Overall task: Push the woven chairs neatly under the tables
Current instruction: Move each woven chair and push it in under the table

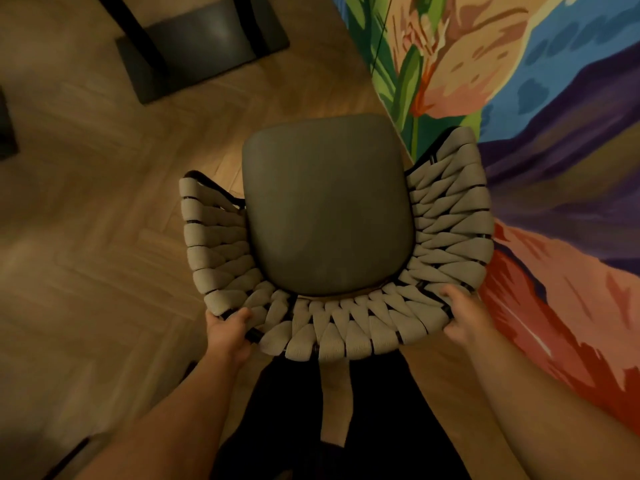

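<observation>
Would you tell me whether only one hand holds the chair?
No, left hand and right hand both grip the woven chair at its backrest.

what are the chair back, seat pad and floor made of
Beige woven curved chair back: twisted cord or rope, matte, wrapped in bands over a dark frame, possibly metal. Dark grey rounded seat pad: smooth with a soft sheen, likely leather or faux leather. Brown plank floor: wood or wood-look laminate, grain lines and angled plank seams show.

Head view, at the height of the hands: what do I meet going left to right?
Wooden floor → left hand, gripping the rim → woven chair back → right hand, gripping the rim → painted wall.
</observation>
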Demonstrator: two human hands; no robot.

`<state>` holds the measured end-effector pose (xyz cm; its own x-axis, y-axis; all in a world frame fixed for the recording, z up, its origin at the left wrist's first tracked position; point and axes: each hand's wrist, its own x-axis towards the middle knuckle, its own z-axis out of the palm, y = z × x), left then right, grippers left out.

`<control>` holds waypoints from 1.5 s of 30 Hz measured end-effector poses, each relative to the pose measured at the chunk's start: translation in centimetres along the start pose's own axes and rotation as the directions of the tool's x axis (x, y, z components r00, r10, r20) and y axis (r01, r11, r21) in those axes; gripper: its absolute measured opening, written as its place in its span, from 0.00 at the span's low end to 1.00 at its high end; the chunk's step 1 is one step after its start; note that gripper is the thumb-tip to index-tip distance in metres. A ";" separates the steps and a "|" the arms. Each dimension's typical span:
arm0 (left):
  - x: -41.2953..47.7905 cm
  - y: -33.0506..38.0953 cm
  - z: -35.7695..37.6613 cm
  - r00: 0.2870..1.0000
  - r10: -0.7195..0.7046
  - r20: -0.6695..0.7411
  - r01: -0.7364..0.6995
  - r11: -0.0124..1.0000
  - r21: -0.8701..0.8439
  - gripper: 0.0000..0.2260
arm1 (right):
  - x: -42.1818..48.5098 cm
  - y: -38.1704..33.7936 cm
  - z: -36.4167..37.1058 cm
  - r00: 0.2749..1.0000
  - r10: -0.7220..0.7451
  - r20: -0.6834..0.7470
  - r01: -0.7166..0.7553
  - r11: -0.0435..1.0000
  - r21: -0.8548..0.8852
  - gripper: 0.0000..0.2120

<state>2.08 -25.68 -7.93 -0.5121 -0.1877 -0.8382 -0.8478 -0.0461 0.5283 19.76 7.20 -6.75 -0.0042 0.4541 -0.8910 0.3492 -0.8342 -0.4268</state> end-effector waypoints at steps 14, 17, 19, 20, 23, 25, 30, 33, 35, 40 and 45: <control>-9.1 -4.7 6.6 0.838 0.487 -0.244 -0.246 0.738 0.629 0.25 | -0.2 -7.3 -5.6 0.929 -0.202 0.309 0.369 0.474 -0.799 0.31; -12.3 -7.3 7.7 0.762 0.629 0.153 -0.461 0.361 0.811 0.20 | -3.1 -5.6 -8.0 0.741 -0.422 0.522 0.589 0.035 -0.807 0.27; -12.5 -8.5 8.1 0.731 0.556 0.394 -0.563 0.166 0.810 0.15 | -3.6 -4.7 -8.8 0.567 -0.479 0.670 0.647 -0.243 -0.722 0.19; -12.3 -8.8 8.2 0.710 0.513 0.482 -0.595 0.070 0.801 0.12 | -3.1 -4.4 -8.8 0.484 -0.474 0.735 0.669 -0.342 -0.660 0.16; -11.0 -9.2 8.5 0.664 0.407 0.627 -0.577 -0.254 0.776 0.18 | -1.2 -4.8 -7.0 0.341 -0.295 0.893 0.733 -0.512 -0.448 0.18; -9.9 -9.0 8.6 0.665 0.349 0.660 -0.553 -0.363 0.750 0.23 | 0.0 -5.0 -5.1 0.369 -0.064 0.927 0.714 -0.618 -0.327 0.24; -7.4 -7.7 8.6 0.692 0.168 0.702 -0.538 -0.529 0.657 0.39 | 2.0 -5.6 -2.1 0.371 0.095 0.924 0.617 -0.768 -0.168 0.42; -6.3 -7.4 8.6 0.660 0.177 0.730 -0.530 -0.578 0.620 0.42 | 2.8 -5.0 -1.7 0.366 0.070 0.928 0.585 -0.793 -0.170 0.43; -5.8 -7.6 8.6 0.629 0.202 0.750 -0.534 -0.589 0.606 0.42 | 3.1 -4.7 -1.7 0.350 0.039 0.936 0.555 -0.813 -0.174 0.45; -5.6 -7.7 8.7 0.585 0.262 0.768 -0.532 -0.590 0.607 0.43 | 3.3 -4.9 -1.6 0.306 0.008 0.952 0.516 -0.842 -0.159 0.43; -5.8 -7.3 9.4 0.554 0.287 0.781 -0.543 -0.587 0.601 0.49 | 3.6 -5.6 -1.1 0.298 0.008 0.954 0.522 -0.839 -0.156 0.44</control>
<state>9.98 -15.07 -8.21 -0.6349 0.6496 -0.4183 0.6929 0.7182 0.0635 18.82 13.85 -7.34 -0.8926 -0.1701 -0.4175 -0.1490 0.9854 -0.0829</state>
